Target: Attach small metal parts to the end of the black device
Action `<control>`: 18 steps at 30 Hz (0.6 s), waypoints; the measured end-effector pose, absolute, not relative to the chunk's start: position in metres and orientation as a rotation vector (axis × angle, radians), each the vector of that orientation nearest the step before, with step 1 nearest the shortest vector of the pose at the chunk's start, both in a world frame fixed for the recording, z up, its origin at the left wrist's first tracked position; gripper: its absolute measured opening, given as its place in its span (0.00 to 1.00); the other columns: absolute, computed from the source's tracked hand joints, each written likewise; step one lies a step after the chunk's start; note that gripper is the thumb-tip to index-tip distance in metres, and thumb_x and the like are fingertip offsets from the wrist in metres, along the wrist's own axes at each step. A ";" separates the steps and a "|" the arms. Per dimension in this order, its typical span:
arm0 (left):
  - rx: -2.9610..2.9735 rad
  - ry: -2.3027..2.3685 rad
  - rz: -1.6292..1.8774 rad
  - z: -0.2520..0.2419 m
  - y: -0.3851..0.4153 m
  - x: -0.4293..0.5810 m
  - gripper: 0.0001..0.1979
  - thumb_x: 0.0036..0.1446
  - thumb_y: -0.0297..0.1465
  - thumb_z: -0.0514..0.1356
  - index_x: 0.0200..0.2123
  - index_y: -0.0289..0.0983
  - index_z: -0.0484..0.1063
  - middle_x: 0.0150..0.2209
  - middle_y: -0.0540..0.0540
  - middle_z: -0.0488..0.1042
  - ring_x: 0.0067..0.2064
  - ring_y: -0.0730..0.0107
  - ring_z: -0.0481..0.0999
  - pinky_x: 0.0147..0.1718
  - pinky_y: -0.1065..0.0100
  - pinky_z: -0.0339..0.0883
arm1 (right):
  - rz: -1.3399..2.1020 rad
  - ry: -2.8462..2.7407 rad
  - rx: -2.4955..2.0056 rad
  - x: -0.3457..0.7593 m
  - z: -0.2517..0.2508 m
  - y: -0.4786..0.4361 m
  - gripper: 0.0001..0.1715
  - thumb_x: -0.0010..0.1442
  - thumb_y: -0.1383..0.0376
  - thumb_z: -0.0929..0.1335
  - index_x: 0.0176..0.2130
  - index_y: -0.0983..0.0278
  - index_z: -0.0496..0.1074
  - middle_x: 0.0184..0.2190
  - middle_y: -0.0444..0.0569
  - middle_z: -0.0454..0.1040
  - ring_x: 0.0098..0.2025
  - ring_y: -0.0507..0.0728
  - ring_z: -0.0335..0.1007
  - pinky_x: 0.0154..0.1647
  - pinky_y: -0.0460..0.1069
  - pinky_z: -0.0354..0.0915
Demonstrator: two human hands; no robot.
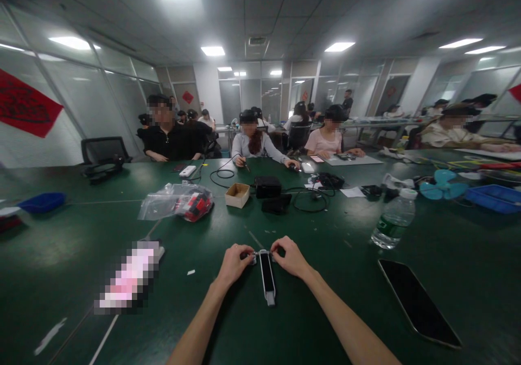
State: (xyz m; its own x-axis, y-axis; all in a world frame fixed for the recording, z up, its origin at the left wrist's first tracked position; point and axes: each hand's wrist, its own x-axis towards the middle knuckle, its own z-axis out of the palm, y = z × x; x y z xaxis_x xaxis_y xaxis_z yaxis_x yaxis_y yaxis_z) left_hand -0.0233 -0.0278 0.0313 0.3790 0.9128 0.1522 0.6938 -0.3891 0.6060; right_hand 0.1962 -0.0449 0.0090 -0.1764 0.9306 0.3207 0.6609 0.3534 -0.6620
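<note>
Txt illegible: red banner (26, 104) (chars blurred), green btl label (388, 228)

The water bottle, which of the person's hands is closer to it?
The right hand. The bottle stands apart from it, off to its right. The left hand is farther away, on the other side of the slim device.

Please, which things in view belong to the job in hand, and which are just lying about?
Job in hand:
narrow dark-faced device, between the left grip and right grip
small grey piece beside it, partly hidden

Apparently just lying about:
water bottle
dark-screened phone
open box
plastic bag
blue fan
</note>
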 end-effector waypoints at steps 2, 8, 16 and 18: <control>2.216 1.377 0.650 0.032 -0.028 -0.024 0.09 0.55 0.32 0.58 0.36 0.41 0.78 0.35 0.50 0.79 0.38 0.66 0.72 0.37 0.68 0.61 | 0.517 -1.921 -1.396 0.196 0.011 -0.046 0.05 0.54 0.69 0.65 0.32 0.62 0.72 0.32 0.46 0.72 0.39 0.57 0.65 0.42 0.52 0.61; 2.244 1.375 0.656 0.027 -0.027 -0.026 0.10 0.58 0.34 0.57 0.36 0.41 0.78 0.36 0.49 0.79 0.40 0.65 0.72 0.39 0.67 0.61 | 0.550 -1.916 -1.421 0.194 0.014 -0.048 0.06 0.56 0.68 0.64 0.31 0.62 0.71 0.32 0.47 0.72 0.38 0.57 0.65 0.41 0.52 0.62; 2.287 1.356 0.663 0.023 -0.027 -0.025 0.11 0.60 0.36 0.55 0.35 0.40 0.78 0.35 0.48 0.79 0.40 0.65 0.72 0.41 0.67 0.61 | 0.534 -1.905 -1.395 0.195 0.007 -0.045 0.06 0.55 0.69 0.64 0.31 0.61 0.71 0.32 0.47 0.72 0.38 0.57 0.65 0.41 0.52 0.62; 2.313 1.349 0.651 0.022 -0.025 -0.024 0.12 0.60 0.36 0.55 0.35 0.40 0.77 0.35 0.48 0.79 0.39 0.64 0.72 0.40 0.66 0.61 | 0.507 -1.913 -1.387 0.195 0.006 -0.044 0.06 0.54 0.70 0.65 0.30 0.61 0.71 0.31 0.46 0.72 0.38 0.57 0.65 0.41 0.52 0.62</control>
State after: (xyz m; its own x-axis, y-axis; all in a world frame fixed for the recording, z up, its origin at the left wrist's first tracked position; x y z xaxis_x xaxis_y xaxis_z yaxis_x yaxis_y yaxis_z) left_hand -0.0244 -0.0252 0.0216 0.4310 0.8805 0.1973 0.7024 -0.4647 0.5392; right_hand 0.1950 -0.0439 0.0063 -0.1728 0.9334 0.3143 0.6556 0.3472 -0.6706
